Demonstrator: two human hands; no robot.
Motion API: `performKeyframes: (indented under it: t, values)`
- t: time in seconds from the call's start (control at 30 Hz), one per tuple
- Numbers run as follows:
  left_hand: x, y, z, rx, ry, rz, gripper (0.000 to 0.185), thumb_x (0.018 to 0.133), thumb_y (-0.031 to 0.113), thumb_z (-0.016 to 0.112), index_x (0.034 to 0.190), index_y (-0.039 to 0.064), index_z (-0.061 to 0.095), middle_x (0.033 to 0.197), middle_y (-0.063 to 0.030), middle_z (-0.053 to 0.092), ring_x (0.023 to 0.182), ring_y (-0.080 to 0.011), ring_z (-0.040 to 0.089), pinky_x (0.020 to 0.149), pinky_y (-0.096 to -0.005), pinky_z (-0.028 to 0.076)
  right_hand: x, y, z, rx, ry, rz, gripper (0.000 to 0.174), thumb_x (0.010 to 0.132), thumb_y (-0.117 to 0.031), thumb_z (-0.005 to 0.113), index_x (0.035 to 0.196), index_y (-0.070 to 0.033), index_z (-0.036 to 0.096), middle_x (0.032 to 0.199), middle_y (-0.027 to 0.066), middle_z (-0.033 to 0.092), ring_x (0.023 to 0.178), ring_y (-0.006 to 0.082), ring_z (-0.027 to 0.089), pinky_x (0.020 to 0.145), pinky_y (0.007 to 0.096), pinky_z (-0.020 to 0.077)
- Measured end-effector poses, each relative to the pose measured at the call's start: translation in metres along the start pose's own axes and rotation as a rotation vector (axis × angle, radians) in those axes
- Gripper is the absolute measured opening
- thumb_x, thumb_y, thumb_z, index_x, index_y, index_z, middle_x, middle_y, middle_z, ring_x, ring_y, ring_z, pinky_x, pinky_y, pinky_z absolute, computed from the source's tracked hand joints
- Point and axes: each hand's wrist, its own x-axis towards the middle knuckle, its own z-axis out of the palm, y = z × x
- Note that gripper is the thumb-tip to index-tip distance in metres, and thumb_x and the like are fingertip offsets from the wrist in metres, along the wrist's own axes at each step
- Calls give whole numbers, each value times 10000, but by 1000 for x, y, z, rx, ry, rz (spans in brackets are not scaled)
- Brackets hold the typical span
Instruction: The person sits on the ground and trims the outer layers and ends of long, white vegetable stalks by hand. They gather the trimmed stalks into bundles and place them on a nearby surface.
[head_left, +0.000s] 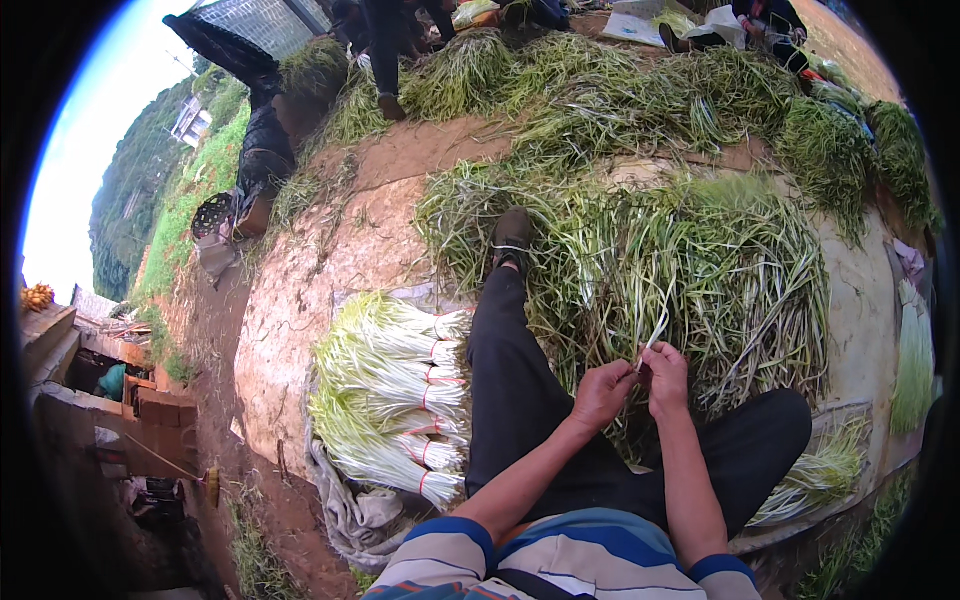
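Observation:
Both hands meet in front of my lap over a heap of long, leafy green stalks (622, 270) that look like chives or garlic greens. Between the fingertips of my right hand (667, 379) is the pale base of a thin stalk (663, 324), its leaf end pointing away from me. My left hand (604, 394) is closed at the same spot, thumb and fingertips pinching the stalk's lower end. To my left lie several bundles of trimmed white-stemmed stalks (390, 382), tied with red bands, their cut ends towards my leg.
My left leg (506, 352) stretches across the ground sheet (322, 255). Loose stalks (814, 469) lie by my right knee, and a pale bundle (911, 360) at far right. Crumpled grey cloth (360, 521) is at lower left. Other people (772, 26) sit behind more heaps (570, 82).

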Motion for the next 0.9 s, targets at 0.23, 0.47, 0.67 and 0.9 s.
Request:
performKeyframes:
  t: [0.23,0.47,0.67,0.9]
  values:
    - [-7,-25,0,238,-109,8,161,935,154,670,866,15,631,692,-117,604,641,-224,574,613,-373,471,-3,-21,-7,76,97,-16,86,1006,-133,625,1048,-59,636,848,13,655,705,128,651,638,260,540]
    - [-30,-67,18,881,-646,-54,131,776,140,689,846,56,760,903,-196,748,854,-403,730,703,-521,583,10,-90,-5,128,-14,-279,98,996,-148,669,1036,-64,640,865,-1,637,743,100,605,659,248,501]
    - [-31,-67,20,932,-599,16,118,776,156,698,824,68,761,892,-171,754,874,-382,740,736,-495,598,11,-105,0,-46,-13,-312,56,979,-95,637,1020,-58,646,830,-11,628,713,86,588,658,246,491]
    - [-6,-15,-11,259,-227,-11,273,950,199,661,1126,-6,699,945,-135,742,883,-247,722,779,-384,571,4,-56,12,-151,-54,-166,37,938,-34,625,941,-18,659,787,-3,614,670,102,589,615,267,476]
